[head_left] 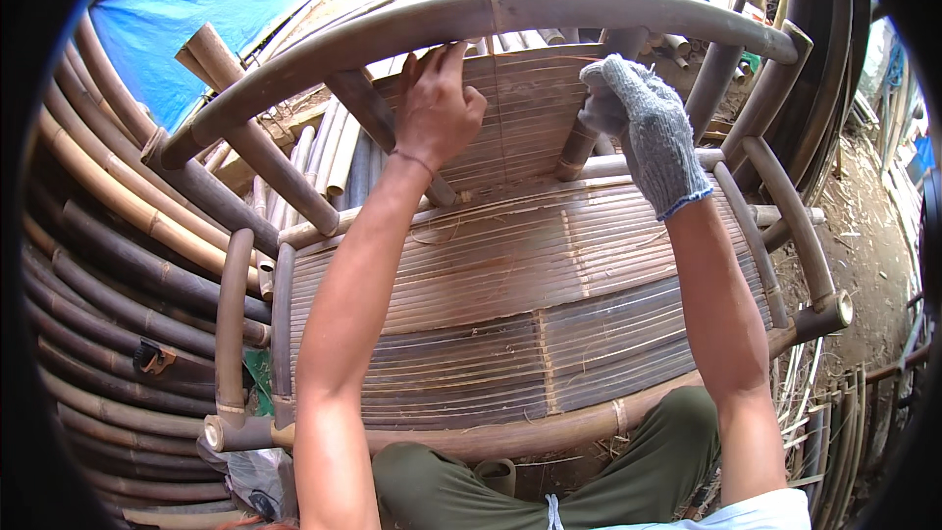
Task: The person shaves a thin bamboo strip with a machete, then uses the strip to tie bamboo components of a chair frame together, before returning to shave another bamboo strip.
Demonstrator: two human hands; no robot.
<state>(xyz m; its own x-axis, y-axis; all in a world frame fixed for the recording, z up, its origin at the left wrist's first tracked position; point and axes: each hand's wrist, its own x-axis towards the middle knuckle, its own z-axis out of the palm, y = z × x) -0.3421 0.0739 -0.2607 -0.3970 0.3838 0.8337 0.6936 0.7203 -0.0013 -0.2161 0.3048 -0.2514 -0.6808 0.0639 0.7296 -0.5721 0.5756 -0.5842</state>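
Observation:
A bamboo bench (pixel 549 422) with a slatted seat stands in front of me. Its backrest has a curved top rail (pixel 599 8) and a panel of bamboo slats (pixel 535 128) below that. My bare left hand (pixel 437 103) is raised at the panel's upper edge, just under the rail, its fingers stretched upward and partly apart; the fingertips are hard to see. In a grey knitted glove with a blue cuff, my right hand (pixel 643 123) is closed at the panel's right side. A thin orange strand (pixel 554 57) runs from it leftward along the panel's top.
Long bamboo poles (pixel 128 280) are stacked at the left, with a blue tarp (pixel 216 10) behind. Cut poles (pixel 339 152) lie beyond the bench. More poles (pixel 834 442) and pale bamboo scraps lie on the dirt at right. A plastic bag (pixel 257 476) sits by the bench's near left corner.

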